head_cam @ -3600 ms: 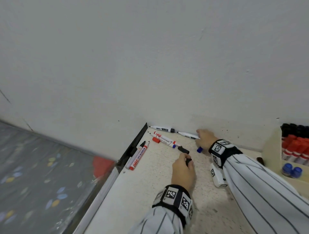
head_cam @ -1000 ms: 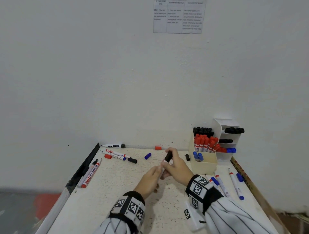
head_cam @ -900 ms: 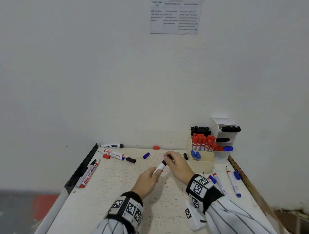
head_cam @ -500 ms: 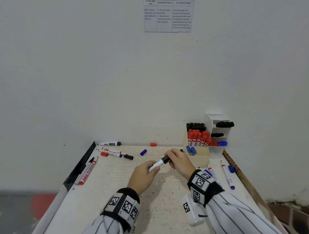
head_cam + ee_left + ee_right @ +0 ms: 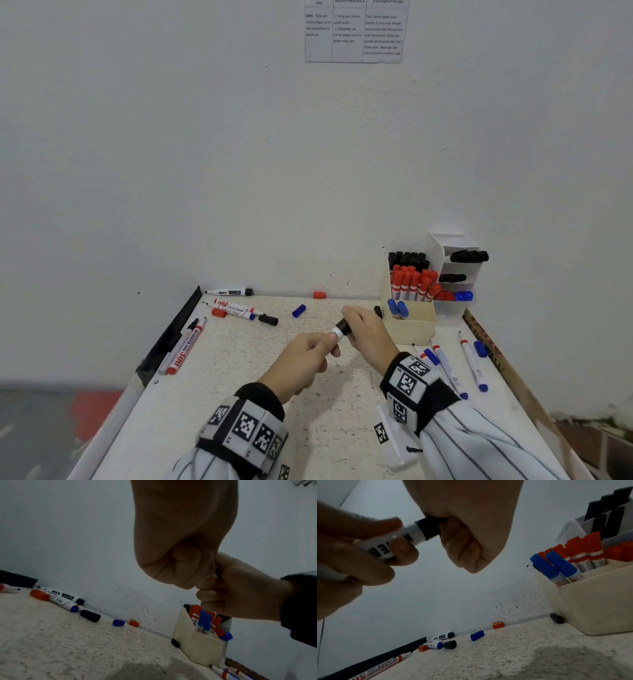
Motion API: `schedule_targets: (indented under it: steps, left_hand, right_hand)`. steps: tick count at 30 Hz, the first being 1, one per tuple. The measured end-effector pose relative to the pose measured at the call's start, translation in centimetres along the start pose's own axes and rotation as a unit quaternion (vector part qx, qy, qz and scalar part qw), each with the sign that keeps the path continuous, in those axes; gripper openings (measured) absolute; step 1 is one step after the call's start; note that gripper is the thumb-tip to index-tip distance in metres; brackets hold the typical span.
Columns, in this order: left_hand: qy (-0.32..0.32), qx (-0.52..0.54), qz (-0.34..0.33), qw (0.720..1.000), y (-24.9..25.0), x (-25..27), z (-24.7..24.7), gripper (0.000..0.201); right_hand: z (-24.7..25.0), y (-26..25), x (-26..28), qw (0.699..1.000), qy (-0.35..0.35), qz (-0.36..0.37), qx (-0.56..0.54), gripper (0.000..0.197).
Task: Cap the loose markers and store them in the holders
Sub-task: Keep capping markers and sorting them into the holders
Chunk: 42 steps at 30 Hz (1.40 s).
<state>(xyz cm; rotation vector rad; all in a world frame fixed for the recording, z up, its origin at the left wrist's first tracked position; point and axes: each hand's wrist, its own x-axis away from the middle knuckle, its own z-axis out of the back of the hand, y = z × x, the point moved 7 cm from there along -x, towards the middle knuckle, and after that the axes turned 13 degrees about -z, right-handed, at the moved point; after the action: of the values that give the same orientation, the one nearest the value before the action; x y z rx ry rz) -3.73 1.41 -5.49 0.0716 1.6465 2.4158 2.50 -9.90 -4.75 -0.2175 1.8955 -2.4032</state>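
Note:
Above the table's middle I hold a white marker (image 5: 337, 333) (image 5: 399, 539) between both hands. My left hand (image 5: 308, 353) (image 5: 359, 555) grips its white barrel. My right hand (image 5: 364, 334) (image 5: 471, 534) is curled round the black cap (image 5: 343, 326) (image 5: 429, 528), which sits on the marker's end. In the left wrist view both fists meet and hide the marker. The beige holder (image 5: 409, 322) (image 5: 590, 608) with red, blue and black markers stands just right of my hands, with a white tiered holder (image 5: 455, 267) behind it.
Loose markers (image 5: 236, 306) and caps lie at the table's far left: a black cap (image 5: 269, 320), a blue cap (image 5: 298, 310), a red cap (image 5: 319, 295). Two more markers (image 5: 186, 346) lie along the left edge. Thin markers (image 5: 472, 363) rest at the right. The wall (image 5: 308, 171) stands close behind.
My hands came from the far left corner to the table's middle with the marker. Over the last second the black cap went onto its tip and my hands closed together.

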Motion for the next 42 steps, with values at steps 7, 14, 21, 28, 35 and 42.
schedule_targets:
  steps: [7,14,21,28,35,42]
  left_hand:
    - [0.016,-0.073,-0.005,0.997,0.9,-0.1,-0.2,0.04]
    - [-0.069,0.063,0.059,0.994,1.3,0.1,-1.9,0.044]
    - [-0.085,0.049,0.053,0.994,1.6,-0.5,-2.6,0.045]
    - [-0.007,0.003,-0.013,1.0,1.6,-2.2,-4.3,0.044]
    - [-0.076,0.029,-0.053,0.995,2.7,-5.7,-10.7,0.033]
    - [-0.221,-0.183,-0.056,0.956,1.1,-7.3,-19.3,0.044]
  right_hand:
    - [0.1,-0.1,0.4,1.0,-0.016,-0.024,-0.008,0.04]
    - [1.3,-0.4,1.2,0.998,-0.027,0.007,-0.05,0.039]
    - [2.3,0.2,1.4,1.0,-0.015,0.022,-0.015,0.039]
    - [4.2,-0.1,1.0,0.997,-0.002,0.03,0.068,0.033]
    - [12.8,-1.8,1.9,0.996,0.043,0.043,0.062,0.016]
    - [22.8,-2.1,3.4,0.976,0.191,0.07,0.081,0.013]
